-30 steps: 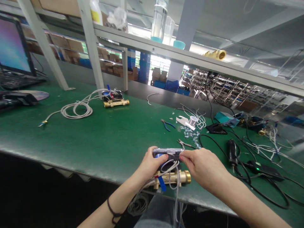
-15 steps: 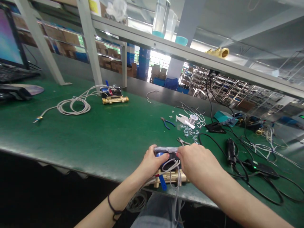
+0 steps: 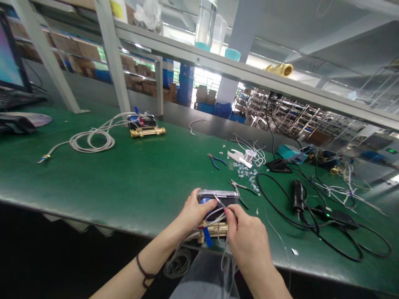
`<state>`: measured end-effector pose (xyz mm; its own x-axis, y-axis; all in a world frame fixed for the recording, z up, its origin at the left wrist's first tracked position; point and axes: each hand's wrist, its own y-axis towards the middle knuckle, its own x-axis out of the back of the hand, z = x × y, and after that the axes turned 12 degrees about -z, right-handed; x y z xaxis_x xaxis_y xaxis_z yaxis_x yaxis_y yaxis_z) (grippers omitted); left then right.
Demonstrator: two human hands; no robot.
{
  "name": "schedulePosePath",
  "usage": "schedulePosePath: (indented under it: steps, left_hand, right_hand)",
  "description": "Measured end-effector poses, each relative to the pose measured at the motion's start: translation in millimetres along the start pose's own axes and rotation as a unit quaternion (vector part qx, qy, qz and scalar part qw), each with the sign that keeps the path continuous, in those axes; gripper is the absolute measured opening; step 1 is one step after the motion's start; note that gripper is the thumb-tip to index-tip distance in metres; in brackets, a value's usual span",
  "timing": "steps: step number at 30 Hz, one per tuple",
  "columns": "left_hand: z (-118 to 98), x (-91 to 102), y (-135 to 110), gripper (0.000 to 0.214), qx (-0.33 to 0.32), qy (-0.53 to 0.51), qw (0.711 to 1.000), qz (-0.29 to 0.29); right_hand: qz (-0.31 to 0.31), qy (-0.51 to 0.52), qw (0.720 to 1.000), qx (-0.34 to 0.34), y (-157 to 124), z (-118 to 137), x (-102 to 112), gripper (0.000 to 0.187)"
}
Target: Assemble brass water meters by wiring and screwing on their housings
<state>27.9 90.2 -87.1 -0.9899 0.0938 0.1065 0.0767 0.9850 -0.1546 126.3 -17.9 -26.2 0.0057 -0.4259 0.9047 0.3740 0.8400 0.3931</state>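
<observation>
The brass-bodied meter (image 3: 215,229) sits at the near edge of the table (image 3: 140,178), its grey cables (image 3: 220,215) trailing over that edge. The left hand (image 3: 195,214) grips its black, clear-lidded box (image 3: 231,200); the right hand (image 3: 249,234) pinches a thin metal tool (image 3: 220,202), tip at the lid. Beyond lie pliers (image 3: 237,186), then blue-handled cutters (image 3: 215,159); farther left, a second meter (image 3: 148,131) rests toward the table's far edge.
</observation>
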Motion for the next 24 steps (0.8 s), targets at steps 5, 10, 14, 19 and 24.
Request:
schedulePosePath:
  steps: [5,10,14,19,24]
  left_hand:
    - [-2.4,0.1,-0.3,0.07,-0.01,0.019,1.0,0.01]
    - [-2.5,1.2,0.1,0.078,0.005,0.024,1.0,0.008]
    - [-0.8,2.0,1.4,0.079,0.015,0.027,0.999,0.015]
    - [2.7,2.8,3.6,0.081,0.014,0.032,0.999,0.028]
    - [2.6,3.9,4.1,0.079,0.021,0.042,0.999,0.026]
  right_hand:
    - [0.038,-0.042,0.998,0.031,8.9,-11.1,32.5,0.027]
    - [0.055,-0.018,0.998,0.039,17.6,-43.5,43.4,0.028]
    - [0.079,-0.026,0.995,0.056,32.4,-53.1,41.1,0.03]
    - [0.09,-0.057,0.989,0.1,50.9,-50.1,41.7,0.031]
    - [0.106,-0.071,0.982,0.137,57.5,-50.2,41.8,0.029]
